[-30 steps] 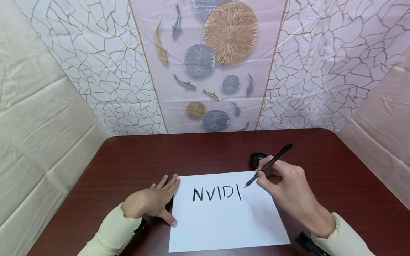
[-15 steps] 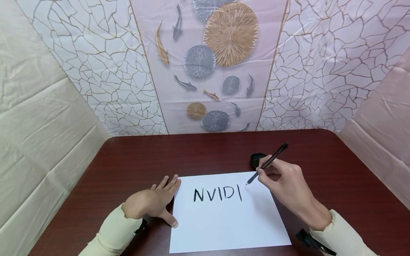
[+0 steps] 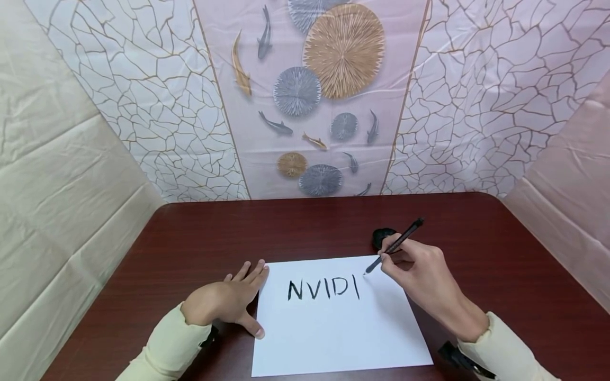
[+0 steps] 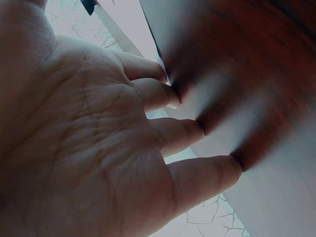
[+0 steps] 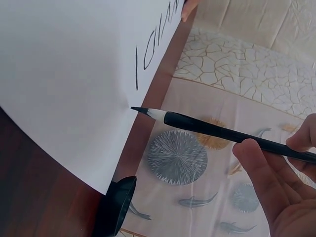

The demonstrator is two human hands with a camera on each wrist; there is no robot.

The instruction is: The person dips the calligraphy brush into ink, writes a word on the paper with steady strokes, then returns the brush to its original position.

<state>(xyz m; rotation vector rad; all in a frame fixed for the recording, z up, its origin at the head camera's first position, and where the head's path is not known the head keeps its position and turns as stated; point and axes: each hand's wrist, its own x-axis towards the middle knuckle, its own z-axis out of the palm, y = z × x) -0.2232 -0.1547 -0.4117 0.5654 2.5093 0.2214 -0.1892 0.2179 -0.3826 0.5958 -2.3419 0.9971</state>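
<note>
My right hand (image 3: pixel 419 272) pinches a dark-handled calligraphy brush (image 3: pixel 397 244) between thumb and fingers. In the right wrist view the brush (image 5: pixel 207 127) has white bristles with a black inked tip, right at the paper just past the last stroke. The white sheet of paper (image 3: pixel 333 338) bears black hand-painted letters (image 3: pixel 324 288) reading "NVIDI" near its top. My left hand (image 3: pixel 229 300) is spread at the sheet's left edge, with the thumb on the paper's margin. Its fingertips (image 4: pixel 224 170) press down in the left wrist view.
A small black ink dish (image 3: pixel 381 236) stands just behind the sheet's far right corner, partly hidden by my right hand. The dark reddish wooden table (image 3: pixel 200 227) runs back to a patterned cloth backdrop (image 3: pixel 314 106), with cream cloth (image 3: pixel 62 211) at the left side.
The right hand with the brush has shifted slightly, its tip hovering near the same spot right of the last letter. The lettering looks the same, and the left hand stays put.
</note>
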